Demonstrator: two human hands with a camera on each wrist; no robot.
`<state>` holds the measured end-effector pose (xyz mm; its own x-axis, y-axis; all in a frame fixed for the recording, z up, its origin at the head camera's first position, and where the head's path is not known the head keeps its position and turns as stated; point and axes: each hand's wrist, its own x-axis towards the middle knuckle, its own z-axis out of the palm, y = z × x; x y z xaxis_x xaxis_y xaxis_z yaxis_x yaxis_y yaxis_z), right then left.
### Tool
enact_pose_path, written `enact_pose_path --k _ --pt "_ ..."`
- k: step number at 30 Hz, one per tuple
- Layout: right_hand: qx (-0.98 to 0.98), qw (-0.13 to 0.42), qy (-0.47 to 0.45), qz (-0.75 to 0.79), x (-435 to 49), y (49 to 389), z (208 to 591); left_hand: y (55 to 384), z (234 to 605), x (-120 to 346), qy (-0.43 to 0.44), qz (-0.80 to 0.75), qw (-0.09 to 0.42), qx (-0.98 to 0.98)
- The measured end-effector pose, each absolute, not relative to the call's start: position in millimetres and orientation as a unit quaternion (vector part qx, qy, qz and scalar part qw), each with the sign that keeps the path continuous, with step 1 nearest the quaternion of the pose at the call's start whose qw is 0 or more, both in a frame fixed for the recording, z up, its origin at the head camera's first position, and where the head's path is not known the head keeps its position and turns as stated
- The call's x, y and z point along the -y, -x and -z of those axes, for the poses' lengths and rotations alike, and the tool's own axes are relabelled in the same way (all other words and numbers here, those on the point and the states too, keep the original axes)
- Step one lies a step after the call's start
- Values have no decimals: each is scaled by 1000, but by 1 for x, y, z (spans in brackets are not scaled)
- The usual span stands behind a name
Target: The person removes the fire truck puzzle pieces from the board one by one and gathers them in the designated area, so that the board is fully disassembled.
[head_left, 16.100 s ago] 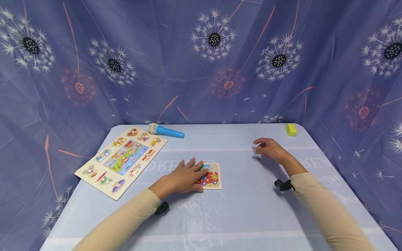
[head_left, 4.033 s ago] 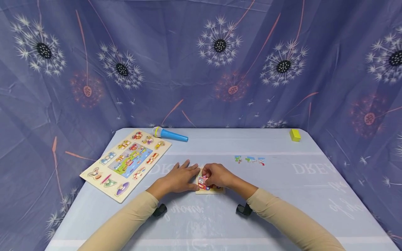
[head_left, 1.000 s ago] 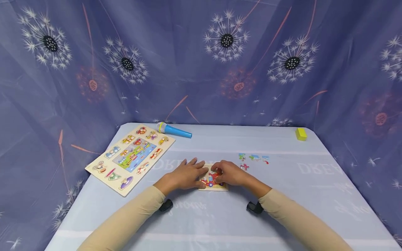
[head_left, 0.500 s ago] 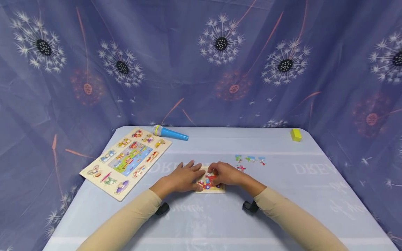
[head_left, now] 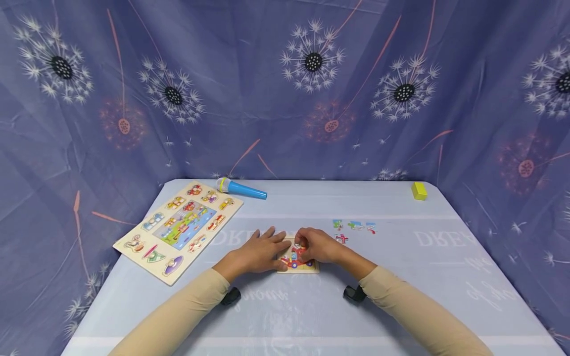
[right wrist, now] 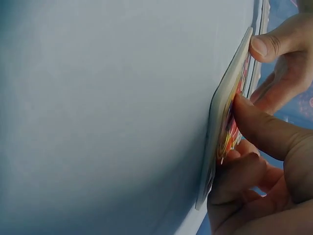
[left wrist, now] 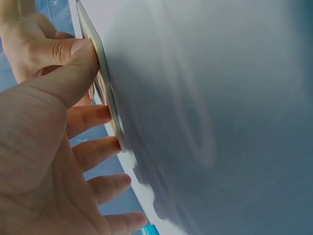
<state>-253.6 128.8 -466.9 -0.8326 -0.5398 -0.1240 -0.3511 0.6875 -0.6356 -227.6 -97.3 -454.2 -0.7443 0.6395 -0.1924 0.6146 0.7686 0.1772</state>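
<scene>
A small wooden jigsaw board (head_left: 304,270) with a red vehicle picture lies at the middle of the table. My left hand (head_left: 261,251) rests along its left side with fingers spread, thumb and fingertips on the frame. Over the right part of the board my right hand (head_left: 324,245) bends down, thumb and fingers pinching a red and yellow puzzle piece (right wrist: 229,137) at the picture's surface. Part of the board's right side is hidden by this hand. Bare wood shows along the board's upper left. Beyond the right hand lie several loose puzzle pieces (head_left: 355,225), with a red piece (head_left: 341,239) nearer.
A large wooden peg puzzle (head_left: 178,232) with vehicle shapes lies at an angle on the left. Behind it is a blue toy microphone (head_left: 245,190). A yellow block (head_left: 419,191) stands at the far right corner. A dandelion-print curtain (head_left: 267,99) surrounds the table (head_left: 285,316).
Pieces have left the board and now lie to its right; the red one joined them within the last 4 seconds. Lately the right hand has shifted only slightly over the board; the left stays put.
</scene>
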Motion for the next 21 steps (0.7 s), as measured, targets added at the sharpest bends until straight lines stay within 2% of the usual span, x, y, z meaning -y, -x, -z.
enact_pose_path --k 8,21 --pt "-900 179 229 324 -128 251 463 228 456 98 -334 -52 119 -934" --pt "-913 169 207 309 -123 247 456 227 455 97 -342 -48 115 -932"
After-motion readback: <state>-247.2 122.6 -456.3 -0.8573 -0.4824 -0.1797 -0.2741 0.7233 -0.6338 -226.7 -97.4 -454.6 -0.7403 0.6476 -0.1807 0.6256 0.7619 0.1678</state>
